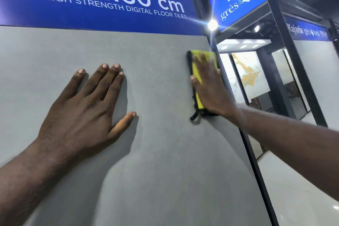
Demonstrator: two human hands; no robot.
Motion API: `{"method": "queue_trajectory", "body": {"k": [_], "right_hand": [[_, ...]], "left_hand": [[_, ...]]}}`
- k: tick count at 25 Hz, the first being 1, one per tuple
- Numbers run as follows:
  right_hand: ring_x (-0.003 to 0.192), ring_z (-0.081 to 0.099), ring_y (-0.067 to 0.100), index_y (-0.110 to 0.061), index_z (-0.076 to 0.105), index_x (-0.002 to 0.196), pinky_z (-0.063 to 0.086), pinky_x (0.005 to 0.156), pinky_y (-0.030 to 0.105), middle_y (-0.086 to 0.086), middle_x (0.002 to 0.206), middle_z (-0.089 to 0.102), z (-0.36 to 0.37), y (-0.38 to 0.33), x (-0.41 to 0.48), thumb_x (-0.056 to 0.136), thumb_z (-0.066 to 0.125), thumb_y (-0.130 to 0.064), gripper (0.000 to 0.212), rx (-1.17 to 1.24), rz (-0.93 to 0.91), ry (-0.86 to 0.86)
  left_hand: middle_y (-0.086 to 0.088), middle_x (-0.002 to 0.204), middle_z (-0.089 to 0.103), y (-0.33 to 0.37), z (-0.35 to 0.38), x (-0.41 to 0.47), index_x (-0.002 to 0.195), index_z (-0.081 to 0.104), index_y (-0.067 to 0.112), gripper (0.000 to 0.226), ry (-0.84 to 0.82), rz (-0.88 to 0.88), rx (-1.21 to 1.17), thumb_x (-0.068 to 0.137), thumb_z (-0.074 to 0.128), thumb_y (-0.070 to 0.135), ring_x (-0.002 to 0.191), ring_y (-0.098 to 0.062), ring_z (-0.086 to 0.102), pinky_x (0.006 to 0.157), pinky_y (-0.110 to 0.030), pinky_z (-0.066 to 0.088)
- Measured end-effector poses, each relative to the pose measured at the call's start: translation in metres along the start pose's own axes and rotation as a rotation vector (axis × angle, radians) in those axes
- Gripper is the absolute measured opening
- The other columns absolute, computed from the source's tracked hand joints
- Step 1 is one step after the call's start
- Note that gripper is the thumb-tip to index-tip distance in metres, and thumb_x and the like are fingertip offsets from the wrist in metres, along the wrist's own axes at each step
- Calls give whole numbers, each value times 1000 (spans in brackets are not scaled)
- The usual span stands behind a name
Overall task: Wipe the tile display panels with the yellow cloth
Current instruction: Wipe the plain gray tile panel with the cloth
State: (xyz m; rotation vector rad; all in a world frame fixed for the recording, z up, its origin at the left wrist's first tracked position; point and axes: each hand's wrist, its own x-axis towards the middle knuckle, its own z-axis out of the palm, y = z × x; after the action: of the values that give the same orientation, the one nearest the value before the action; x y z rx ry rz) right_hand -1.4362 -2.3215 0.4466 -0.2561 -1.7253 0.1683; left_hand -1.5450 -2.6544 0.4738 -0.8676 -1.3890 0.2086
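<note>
Hiding most of the yellow cloth (196, 73): the flat right hand (210, 84).

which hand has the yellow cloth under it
The right hand, flat over the yellow cloth near the right edge of the grey panel; the left hand rests bare on it.

Signage: we read "80x160 cm HIGH STRENGTH DIGITAL FLOOR TILES" on the blue banner (110, 0) overhead; a second blue sign (238, 0) hangs to the right.
Light: we note one glaring spotlight (212, 24) and recessed ceiling lamps (244, 46).
Framing: black metal posts (286, 57).
Floor: glossy white floor (302, 180).
</note>
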Motion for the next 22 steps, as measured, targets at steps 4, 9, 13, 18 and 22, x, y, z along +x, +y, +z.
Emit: {"method": "queue_trajectory", "body": {"k": [4, 9, 13, 18, 22], "right_hand": [[162, -10, 14, -34, 11, 167, 0, 131, 46, -10, 177, -1, 17, -25, -70, 110, 37, -41, 63, -28, -419, -89], [163, -9, 19, -34, 11, 168, 6, 128, 60, -8, 177, -1, 7, -58, -7, 106, 28, -49, 66, 83, 76, 10], [162, -11, 11, -37, 11, 167, 1, 130, 49, -15, 176, -3, 28, -111, -72, 110, 38, -43, 63, 13, -389, -84], [163, -7, 18, -35, 12, 168, 7, 127, 63, -8, 177, 0, 13, -102, -23, 105, 26, -55, 68, 74, 92, 49], [162, -11, 13, -35, 12, 168, -2, 129, 49, -14, 176, -4, 31, -164, -64, 110, 36, -43, 64, 37, -302, -60]], "left_hand": [[-11, 178, 23, -18, -8, -24, 169, 28, 4, 92, -3, 9, -8, 103, 33, 68, 165, -27, 20, 134, -55, 15], [-11, 178, 23, -39, -18, -47, 170, 27, 5, 93, -18, 22, -5, 103, 32, 69, 166, -27, 21, 134, -54, 17], [-11, 178, 24, -55, -24, -66, 170, 28, 5, 92, 1, -5, -27, 103, 34, 68, 165, -27, 21, 134, -53, 16], [-12, 177, 25, -74, -32, -92, 169, 28, 3, 93, 1, -3, -3, 103, 33, 68, 165, -29, 23, 134, -56, 16], [-12, 178, 23, -75, -39, -101, 170, 27, 3, 93, -26, -32, 4, 103, 32, 68, 166, -29, 21, 134, -56, 15]]}}
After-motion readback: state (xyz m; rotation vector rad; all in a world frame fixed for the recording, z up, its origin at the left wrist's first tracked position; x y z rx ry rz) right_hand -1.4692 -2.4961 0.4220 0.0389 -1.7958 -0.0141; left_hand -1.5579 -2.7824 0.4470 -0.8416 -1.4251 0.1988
